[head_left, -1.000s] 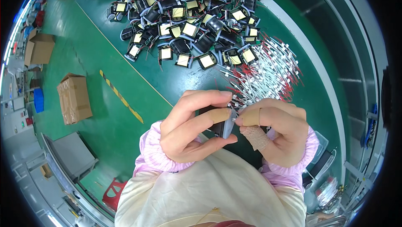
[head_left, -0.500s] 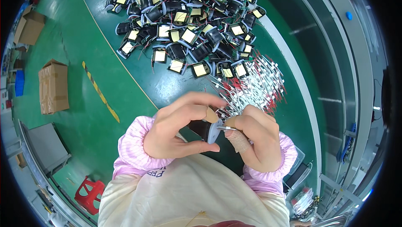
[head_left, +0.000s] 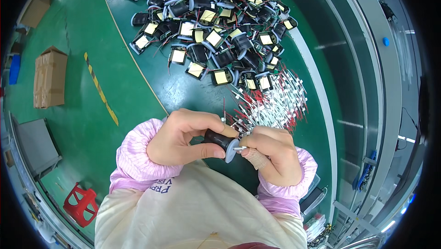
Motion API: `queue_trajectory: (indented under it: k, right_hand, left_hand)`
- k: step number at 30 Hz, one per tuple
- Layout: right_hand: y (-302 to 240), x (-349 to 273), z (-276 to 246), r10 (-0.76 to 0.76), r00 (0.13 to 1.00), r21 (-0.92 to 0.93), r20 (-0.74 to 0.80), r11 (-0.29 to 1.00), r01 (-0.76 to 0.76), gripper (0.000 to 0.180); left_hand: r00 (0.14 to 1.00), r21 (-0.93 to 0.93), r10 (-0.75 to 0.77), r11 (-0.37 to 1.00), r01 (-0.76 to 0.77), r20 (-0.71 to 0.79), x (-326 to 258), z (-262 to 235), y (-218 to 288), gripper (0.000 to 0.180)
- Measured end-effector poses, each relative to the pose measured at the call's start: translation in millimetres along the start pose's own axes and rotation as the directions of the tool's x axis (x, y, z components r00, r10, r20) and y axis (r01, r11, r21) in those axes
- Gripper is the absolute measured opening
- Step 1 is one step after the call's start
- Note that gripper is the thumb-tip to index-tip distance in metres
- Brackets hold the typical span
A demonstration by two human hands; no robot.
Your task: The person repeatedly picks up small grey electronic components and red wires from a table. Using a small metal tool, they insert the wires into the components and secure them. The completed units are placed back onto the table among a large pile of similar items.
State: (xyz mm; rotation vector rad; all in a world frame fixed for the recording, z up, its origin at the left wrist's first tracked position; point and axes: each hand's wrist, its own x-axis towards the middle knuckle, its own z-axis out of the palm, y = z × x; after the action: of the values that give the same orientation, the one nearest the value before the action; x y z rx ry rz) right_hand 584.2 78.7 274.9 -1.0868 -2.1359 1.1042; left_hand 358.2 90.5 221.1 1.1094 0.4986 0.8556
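My left hand (head_left: 177, 139) is closed around a black housing (head_left: 214, 137) with a light grey, rounded end plate (head_left: 231, 151), thumb on the near side and fingers on the far side. The end plate faces right. My right hand (head_left: 278, 157), a tan wrap around its thumb, pinches a small silvery-white pin-like piece (head_left: 240, 148) against that plate. Whether the piece sits in a hole is too small to tell. Just beyond my hands lies a heap of white connectors with red leads (head_left: 278, 104). Farther off are piled many similar black housings (head_left: 223, 58) with pale yellow pads and thin wires.
A pale raised edge (head_left: 317, 79) bounds the green work surface on the right, with a metal frame (head_left: 386, 111) past it. To the left are a cardboard box (head_left: 50, 81), a red stool (head_left: 82, 203) and a grey table (head_left: 34, 145). Clear bags (head_left: 314, 226) lie at lower right.
The black housing has turned in my left hand, so its grey plate appears narrower and tilted. Both hands have shifted slightly left in view, and the whole scene has moved with the head.
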Motion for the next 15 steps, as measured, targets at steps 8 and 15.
queue_trajectory:
  k: [8, 15]
  right_hand:
    - [-12, -3, 28, 0.018, 0.983, -0.382, -0.185, 0.92, -0.089, 0.017]
    - [-5, -11, 20, 0.123, 0.986, -0.126, -0.113, 0.983, -0.137, 0.014]
  left_hand:
    - [0.954, 0.546, 0.287, 0.815, -0.196, -0.086, 0, 12, -7, 0.028]
    - [0.942, 0.559, 0.336, 0.78, -0.282, 0.006, 2, 16, -6, 0.029]
